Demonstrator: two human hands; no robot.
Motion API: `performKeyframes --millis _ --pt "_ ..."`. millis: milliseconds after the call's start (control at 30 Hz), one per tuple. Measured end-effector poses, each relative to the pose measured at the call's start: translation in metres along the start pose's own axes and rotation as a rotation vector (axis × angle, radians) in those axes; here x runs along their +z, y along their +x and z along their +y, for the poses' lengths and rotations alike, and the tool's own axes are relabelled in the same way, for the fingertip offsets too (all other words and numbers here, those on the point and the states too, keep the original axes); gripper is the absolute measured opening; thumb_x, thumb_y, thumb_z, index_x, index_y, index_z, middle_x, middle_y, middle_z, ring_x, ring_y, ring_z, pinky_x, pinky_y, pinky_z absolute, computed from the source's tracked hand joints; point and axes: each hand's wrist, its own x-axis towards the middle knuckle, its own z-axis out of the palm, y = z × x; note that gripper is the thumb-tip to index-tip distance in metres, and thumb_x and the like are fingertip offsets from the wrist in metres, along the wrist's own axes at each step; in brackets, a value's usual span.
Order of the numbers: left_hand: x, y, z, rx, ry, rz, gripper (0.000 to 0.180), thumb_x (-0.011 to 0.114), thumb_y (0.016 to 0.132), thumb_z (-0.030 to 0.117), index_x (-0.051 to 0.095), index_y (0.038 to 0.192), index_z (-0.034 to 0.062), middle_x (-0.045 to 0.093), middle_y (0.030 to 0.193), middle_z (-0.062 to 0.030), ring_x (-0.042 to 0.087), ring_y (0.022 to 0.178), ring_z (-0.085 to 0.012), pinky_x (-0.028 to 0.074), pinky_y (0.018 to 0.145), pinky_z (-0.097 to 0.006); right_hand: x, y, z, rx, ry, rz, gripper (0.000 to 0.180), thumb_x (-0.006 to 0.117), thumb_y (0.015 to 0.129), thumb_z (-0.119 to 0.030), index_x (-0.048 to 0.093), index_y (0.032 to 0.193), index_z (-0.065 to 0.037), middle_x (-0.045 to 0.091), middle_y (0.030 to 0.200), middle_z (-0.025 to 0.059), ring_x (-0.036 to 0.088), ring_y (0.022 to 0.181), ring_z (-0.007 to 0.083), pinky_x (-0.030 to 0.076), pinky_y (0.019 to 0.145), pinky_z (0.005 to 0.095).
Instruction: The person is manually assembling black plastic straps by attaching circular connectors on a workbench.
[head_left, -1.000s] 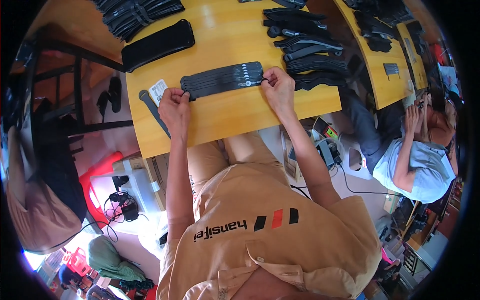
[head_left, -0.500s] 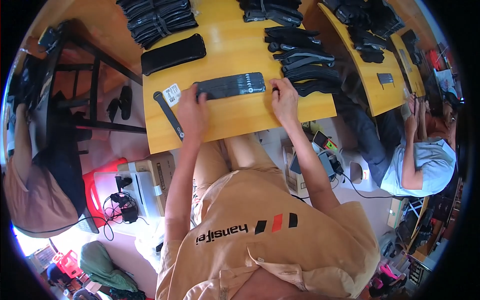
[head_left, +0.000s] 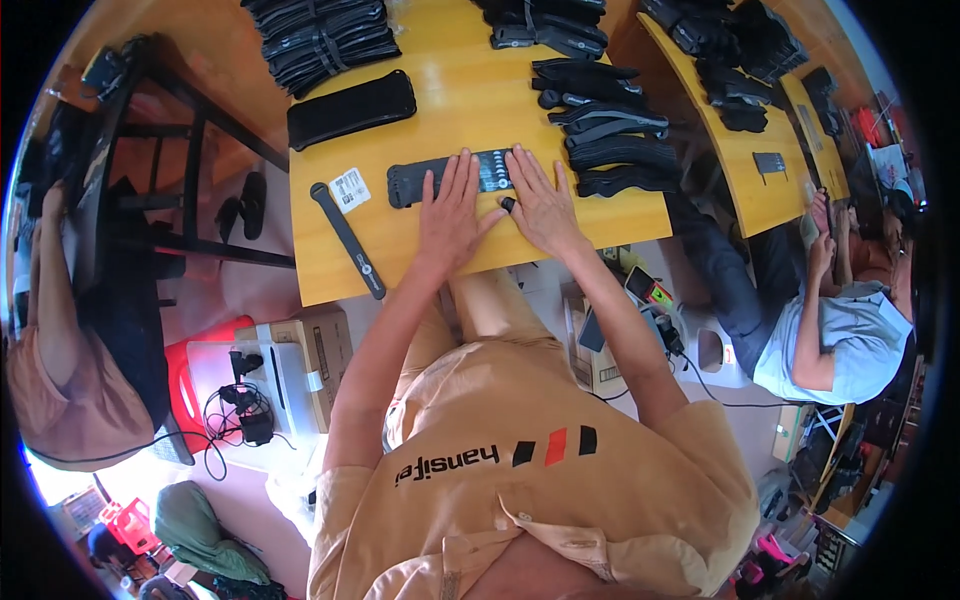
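A flat, black, rectangular packet [head_left: 408,184] with pale printing near its right end lies on the yellow table [head_left: 460,110]. Fingers stretched out, my left hand [head_left: 455,215] presses flat on its middle. My right hand [head_left: 545,210] lies flat over its right end, a black ring-like band on one finger. Both hands are open, and they cover part of the packet. To the left of it rest a narrow black strap [head_left: 347,240] with a rounded end and a white printed label [head_left: 350,189].
A black padded piece [head_left: 352,110] lies beyond the label, below a tied black stack [head_left: 328,45]. Several folded black bundles [head_left: 615,125] line the table's right side. Co-workers sit on both sides; one in a light blue shirt [head_left: 835,340] is at another table.
My right hand has moved left onto the packet's right end. My left hand has slid right from its left end to its middle, and both now lie flat.
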Motion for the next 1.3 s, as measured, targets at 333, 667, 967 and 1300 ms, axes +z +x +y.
performKeyframes --millis 333,667,967,1300 --pt "-0.008 -0.018 -0.030 -0.137 0.020 0.028 0.079 0.043 0.086 0.052 0.020 0.139 -0.0018 0.017 0.147 -0.0140 0.016 0.135 -0.0261 0.012 0.109 -0.046 0.000 0.002 0.000 0.040 -0.080 -0.060 0.059 0.041 0.091 -0.032 0.019 0.141 -0.010 0.018 0.148 0.0066 0.017 0.136 0.0192 0.007 0.109 0.0480" --pt "-0.028 -0.036 -0.045 -0.343 0.053 0.124 0.075 0.045 0.088 0.045 0.019 0.138 -0.0036 0.016 0.146 -0.0178 0.017 0.135 -0.0307 0.014 0.108 -0.047 0.001 -0.002 0.000 -0.020 -0.058 -0.031 0.060 0.042 0.090 -0.027 0.018 0.141 -0.008 0.018 0.147 0.0085 0.017 0.136 0.0220 0.009 0.108 0.0506" --pt "-0.092 -0.158 -0.068 -0.823 -0.872 0.746 0.029 0.050 0.091 0.017 0.053 0.113 -0.0001 0.057 0.106 -0.0124 0.055 0.093 -0.0185 0.043 0.082 -0.027 -0.014 -0.029 -0.072 -0.247 0.455 0.063 0.055 0.063 0.071 -0.009 0.047 0.124 -0.006 0.039 0.131 0.0165 0.039 0.120 0.0329 0.033 0.099 0.0416" --pt "-0.057 -0.208 -0.025 -1.149 -1.680 0.574 0.029 0.051 0.091 0.024 0.054 0.107 0.0004 0.063 0.094 -0.0111 0.060 0.075 -0.0156 0.049 0.070 -0.026 0.046 -0.015 -0.153 -0.634 0.214 0.131 0.052 0.062 0.071 -0.009 0.049 0.121 -0.004 0.050 0.121 0.0104 0.046 0.111 0.0265 0.034 0.099 0.0426"
